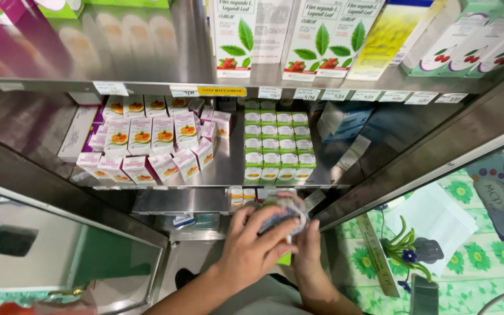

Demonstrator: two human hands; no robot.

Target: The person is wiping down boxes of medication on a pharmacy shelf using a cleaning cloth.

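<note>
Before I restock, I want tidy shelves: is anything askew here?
Yes. The pink-and-white boxes on the middle shelf lean and fan out unevenly, unlike the green boxes stacked in straight rows beside them.

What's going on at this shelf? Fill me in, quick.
A person stands at a metal cabinet of shelves stocked with small boxes. Both hands are low in front of it: the left hand wraps over a small round bundle, and the right hand supports it from below. Pink-and-white boxes and green-and-white boxes sit in rows on the middle shelf. What the bundle holds is too blurred to tell.
</note>
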